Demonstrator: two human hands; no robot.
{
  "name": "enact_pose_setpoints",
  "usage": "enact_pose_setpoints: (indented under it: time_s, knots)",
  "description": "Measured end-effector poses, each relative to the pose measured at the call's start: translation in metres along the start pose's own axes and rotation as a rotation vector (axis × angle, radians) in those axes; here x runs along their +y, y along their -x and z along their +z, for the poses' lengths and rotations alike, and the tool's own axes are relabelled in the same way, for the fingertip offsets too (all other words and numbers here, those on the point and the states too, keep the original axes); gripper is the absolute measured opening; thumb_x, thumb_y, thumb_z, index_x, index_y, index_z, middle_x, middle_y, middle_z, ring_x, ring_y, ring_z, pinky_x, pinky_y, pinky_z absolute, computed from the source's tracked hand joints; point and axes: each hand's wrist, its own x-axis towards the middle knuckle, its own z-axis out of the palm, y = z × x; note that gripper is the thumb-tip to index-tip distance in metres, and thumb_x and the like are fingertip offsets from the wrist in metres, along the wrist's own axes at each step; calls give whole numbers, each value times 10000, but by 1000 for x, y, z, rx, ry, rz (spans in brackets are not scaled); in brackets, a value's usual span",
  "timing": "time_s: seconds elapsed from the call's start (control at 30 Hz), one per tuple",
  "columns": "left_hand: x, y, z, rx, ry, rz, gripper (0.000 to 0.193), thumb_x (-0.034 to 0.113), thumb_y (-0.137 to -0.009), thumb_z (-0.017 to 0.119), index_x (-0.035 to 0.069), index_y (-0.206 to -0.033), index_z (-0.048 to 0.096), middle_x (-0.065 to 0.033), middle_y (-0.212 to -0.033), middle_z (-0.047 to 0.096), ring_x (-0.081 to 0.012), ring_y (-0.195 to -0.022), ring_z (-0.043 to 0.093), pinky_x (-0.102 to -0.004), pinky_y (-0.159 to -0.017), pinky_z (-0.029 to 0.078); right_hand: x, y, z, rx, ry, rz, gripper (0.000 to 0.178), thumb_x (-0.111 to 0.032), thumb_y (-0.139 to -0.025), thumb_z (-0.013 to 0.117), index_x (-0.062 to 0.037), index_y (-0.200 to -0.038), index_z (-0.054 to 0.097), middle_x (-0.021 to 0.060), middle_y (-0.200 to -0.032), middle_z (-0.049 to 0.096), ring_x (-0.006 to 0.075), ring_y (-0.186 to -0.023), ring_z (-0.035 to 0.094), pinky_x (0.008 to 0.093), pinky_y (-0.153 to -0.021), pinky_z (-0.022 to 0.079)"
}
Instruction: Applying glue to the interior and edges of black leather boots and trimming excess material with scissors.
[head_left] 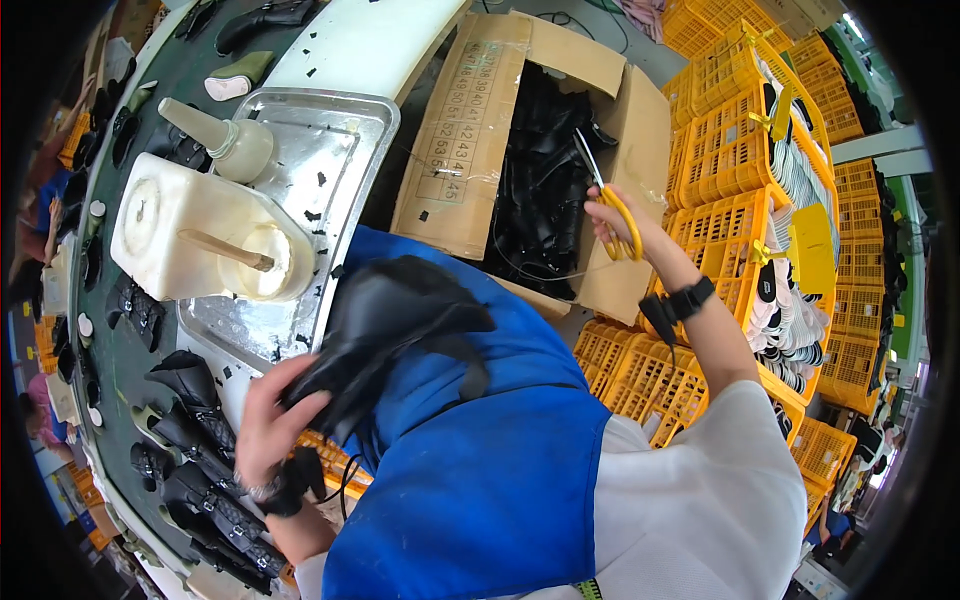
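Note:
Across my lap, over the blue apron (pixel 480 470), lies a soft black leather boot upper (pixel 400 310). My left hand (pixel 275 410) is closed on its near left end, with thumb and fingers around the edge. Off to the right, my right hand (pixel 622 212) grips scissors (pixel 633 236) by their yellow handles. Their slightly parted metal blades point up and away, over an open cardboard box (pixel 460 140). Inside the box are many black leather pieces (pixel 540 190). The scissors are well apart from the upper on my lap.
At left, a metal tray (pixel 345 130) holds a white glue container (pixel 165 220) with a wooden stick and a pale bottle (pixel 240 145). Black boots (pixel 205 440) line the green conveyor (pixel 120 390). Yellow crates (pixel 720 150) of insoles are stacked at right.

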Motion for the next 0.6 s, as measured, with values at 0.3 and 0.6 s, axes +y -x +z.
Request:
enact_pose_setpoints:
  time_s: [0.3,0.6]
  knots:
    - [-32,177,-67,1362,-573,-84,394,81,-870,560,-28,-1238,468,-159,-1164,558,-186,-1000,553,-298,-884,435,37,-82,47,286,1223,-249,281,-233,-795,568,-36,-989,525,205,-885,626,377,-809,611,453,-680,488]
    - [-104,197,-56,1562,-1313,-294,362,-11,-764,580,12,-1124,560,-151,-1042,608,-312,-935,580,-380,-817,457,38,-64,74,147,1527,125,252,-167,-810,559,-43,-1028,528,191,-998,621,333,-941,604,408,-779,494]
